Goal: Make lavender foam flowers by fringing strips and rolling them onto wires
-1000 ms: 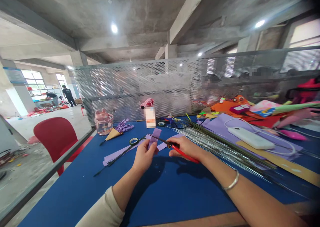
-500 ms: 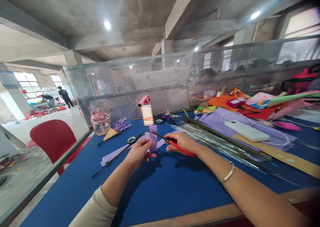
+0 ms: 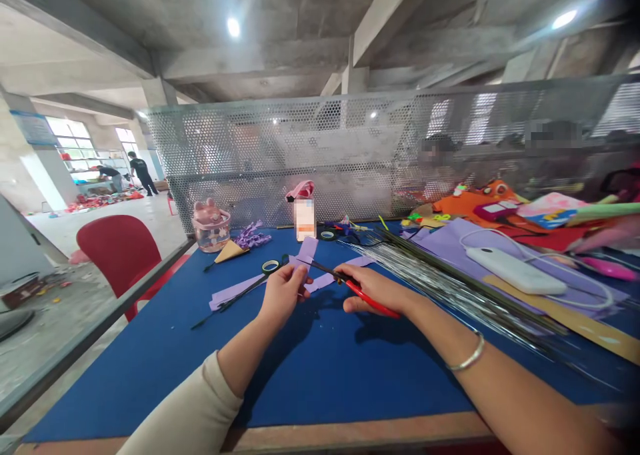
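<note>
My left hand (image 3: 286, 289) pinches a small purple paper strip (image 3: 307, 249) that stands up above its fingers. Red-handled scissors (image 3: 373, 301) are held in my right hand (image 3: 367, 288), their dark blades pointing left and reaching the strip just above my left fingertips. Whether the blades touch the paper is hard to tell. Behind my hands, another purple strip (image 3: 345, 272) lies on the blue table (image 3: 320, 381). More purple strips (image 3: 235, 290) lie left of my left hand, with a dark stem (image 3: 239, 296) across them.
Green tape (image 3: 271, 267), a pink-lidded jar (image 3: 211, 225), a tan paper cone (image 3: 230, 251) and a phone (image 3: 305, 220) stand or lie farther back. Wire bundles (image 3: 450, 288), purple sheets (image 3: 445, 241) and a white power strip (image 3: 517, 270) fill the right. A mesh partition (image 3: 330, 155) rises behind.
The purple strip in my left hand has tilted to the right, and its lower part is now hidden by my fingers. The scissors stay beside it. The whole view has shifted a little.
</note>
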Available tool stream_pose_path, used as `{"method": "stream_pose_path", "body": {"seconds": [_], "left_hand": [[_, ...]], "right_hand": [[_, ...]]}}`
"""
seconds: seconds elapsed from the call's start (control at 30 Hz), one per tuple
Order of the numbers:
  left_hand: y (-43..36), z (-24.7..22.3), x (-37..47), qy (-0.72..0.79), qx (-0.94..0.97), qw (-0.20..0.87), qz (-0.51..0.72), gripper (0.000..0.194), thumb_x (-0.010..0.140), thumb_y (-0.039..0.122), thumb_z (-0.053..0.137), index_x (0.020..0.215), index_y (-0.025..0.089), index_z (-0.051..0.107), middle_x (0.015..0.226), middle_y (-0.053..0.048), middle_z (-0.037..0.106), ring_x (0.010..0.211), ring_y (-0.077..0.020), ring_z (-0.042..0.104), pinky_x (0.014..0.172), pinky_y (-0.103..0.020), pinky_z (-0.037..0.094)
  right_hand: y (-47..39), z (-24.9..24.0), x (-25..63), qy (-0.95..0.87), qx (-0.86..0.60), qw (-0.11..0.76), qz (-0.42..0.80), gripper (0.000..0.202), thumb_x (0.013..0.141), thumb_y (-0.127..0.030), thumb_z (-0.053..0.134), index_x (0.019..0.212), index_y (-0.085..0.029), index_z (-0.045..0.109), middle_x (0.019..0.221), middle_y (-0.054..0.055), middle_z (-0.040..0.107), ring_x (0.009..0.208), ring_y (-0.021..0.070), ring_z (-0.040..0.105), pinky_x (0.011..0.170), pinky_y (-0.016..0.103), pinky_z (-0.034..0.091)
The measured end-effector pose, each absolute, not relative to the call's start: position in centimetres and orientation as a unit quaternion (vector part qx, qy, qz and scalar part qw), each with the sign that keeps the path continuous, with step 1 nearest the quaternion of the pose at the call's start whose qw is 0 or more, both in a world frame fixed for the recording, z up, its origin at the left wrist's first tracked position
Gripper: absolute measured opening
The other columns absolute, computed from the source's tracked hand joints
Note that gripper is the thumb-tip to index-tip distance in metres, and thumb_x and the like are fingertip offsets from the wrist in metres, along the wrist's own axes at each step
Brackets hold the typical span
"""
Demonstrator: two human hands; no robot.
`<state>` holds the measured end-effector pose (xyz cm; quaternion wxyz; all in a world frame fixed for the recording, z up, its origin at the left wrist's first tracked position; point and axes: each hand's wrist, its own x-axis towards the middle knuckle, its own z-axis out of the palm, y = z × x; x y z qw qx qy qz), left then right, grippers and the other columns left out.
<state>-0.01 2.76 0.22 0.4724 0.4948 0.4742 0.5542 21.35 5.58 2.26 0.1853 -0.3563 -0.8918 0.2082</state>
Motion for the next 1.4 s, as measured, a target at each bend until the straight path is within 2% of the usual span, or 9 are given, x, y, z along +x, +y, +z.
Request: {"method": "stream_pose_path", "body": {"seconds": [0.33, 1.0, 1.13, 1.27, 1.4], "left_hand": [[2.47, -0.07, 0.42, 0.462, 0.535, 0.47, 0.528, 0.036, 0.072, 0.051, 0.062, 0.074, 0.016, 0.059, 0.071, -0.002, 0.066, 0.047, -0.0089, 0.055, 0.043, -0.02, 0.039], [2.4, -0.24, 0.32, 0.44, 0.542, 0.482, 0.53, 0.041, 0.071, 0.055, 0.063, 0.078, 0.014, 0.06, 0.072, -0.003, 0.066, 0.046, -0.0089, 0.054, 0.044, -0.021, 0.038], [2.41, -0.13, 0.36, 0.444, 0.534, 0.489, 0.528, 0.042, 0.069, 0.056, 0.064, 0.078, 0.014, 0.06, 0.072, -0.004, 0.067, 0.046, -0.0093, 0.055, 0.044, -0.021, 0.037], [2.64, -0.13, 0.28, 0.451, 0.511, 0.49, 0.543, 0.041, 0.068, 0.054, 0.064, 0.078, 0.015, 0.06, 0.073, -0.003, 0.067, 0.047, -0.0088, 0.055, 0.044, -0.02, 0.038], [2.93, -0.32, 0.14, 0.46, 0.486, 0.477, 0.569, 0.04, 0.07, 0.054, 0.063, 0.08, 0.015, 0.06, 0.076, -0.004, 0.068, 0.048, -0.009, 0.056, 0.044, -0.019, 0.038]], "right_hand": [[5.6, 1.98, 21.14, -0.89, -0.342, 0.208, 0.216, 0.063, 0.072, -0.062, 0.064, 0.113, -0.016, 0.054, 0.09, 0.004, 0.058, 0.073, 0.0161, 0.049, 0.065, 0.026, 0.042], [6.08, 1.6, 21.07, -0.874, -0.365, 0.223, 0.231, 0.057, 0.074, -0.061, 0.061, 0.106, -0.014, 0.062, 0.081, 0.003, 0.061, 0.067, 0.0151, 0.05, 0.062, 0.026, 0.04], [5.91, 1.78, 21.11, -0.874, -0.366, 0.221, 0.229, 0.058, 0.074, -0.062, 0.061, 0.107, -0.015, 0.061, 0.084, 0.004, 0.062, 0.068, 0.0159, 0.051, 0.063, 0.027, 0.041], [5.6, 2.19, 21.44, -0.885, -0.36, 0.212, 0.207, 0.068, 0.067, -0.062, 0.068, 0.115, -0.016, 0.056, 0.094, 0.007, 0.063, 0.077, 0.0196, 0.054, 0.068, 0.029, 0.043], [5.44, 2.4, 21.49, -0.895, -0.34, 0.207, 0.204, 0.066, 0.07, -0.061, 0.066, 0.117, -0.017, 0.054, 0.097, 0.007, 0.062, 0.08, 0.0196, 0.053, 0.07, 0.028, 0.043]]}}
